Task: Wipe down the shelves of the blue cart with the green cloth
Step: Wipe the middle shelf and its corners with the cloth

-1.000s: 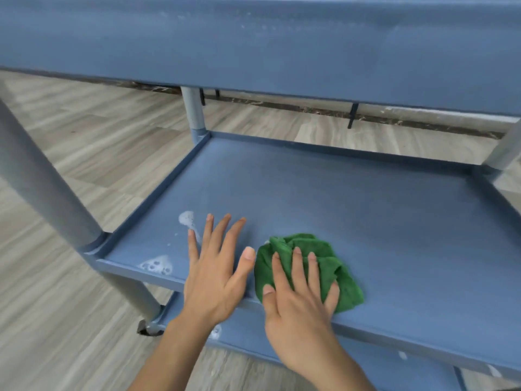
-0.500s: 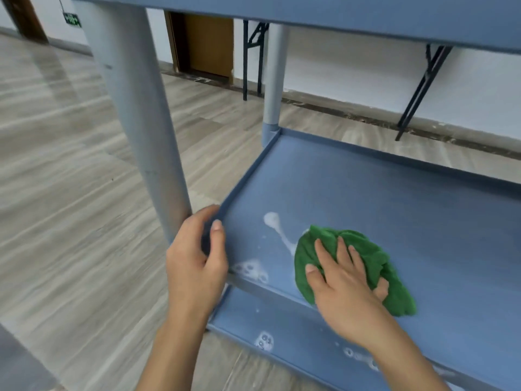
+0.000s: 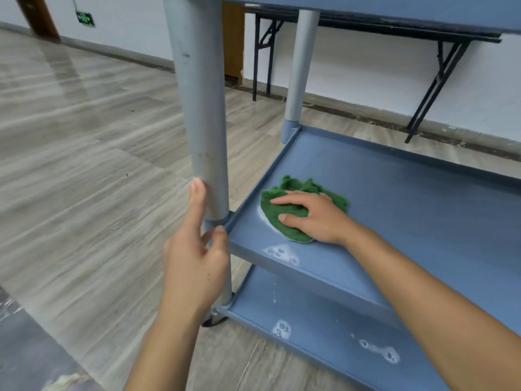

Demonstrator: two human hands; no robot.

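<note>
The blue cart's middle shelf (image 3: 408, 221) fills the right of the view, with the lower shelf (image 3: 324, 311) beneath it. The bunched green cloth (image 3: 298, 184) lies near the middle shelf's left rim. My right hand (image 3: 315, 218) presses on it, thumb and fingers curled into the fabric. A smear of white foam shows at the cloth's left edge, and a foam patch (image 3: 282, 252) sits near the front rim. My left hand (image 3: 194, 266) touches the grey front-left post (image 3: 200, 108), index finger straight up along it and thumb at the shelf corner.
Foam blobs (image 3: 282, 328) dot the lower shelf. The top shelf's underside (image 3: 394, 9) hangs close overhead. A castor (image 3: 212, 317) sits under the front-left corner. A black folding table (image 3: 434, 86) stands against the white wall behind. Wood-look floor spreads to the left.
My right hand slid the cloth left and farther back, over the foam streak. My left hand left the shelf, took the front-left corner, then straightened its index finger up the post.
</note>
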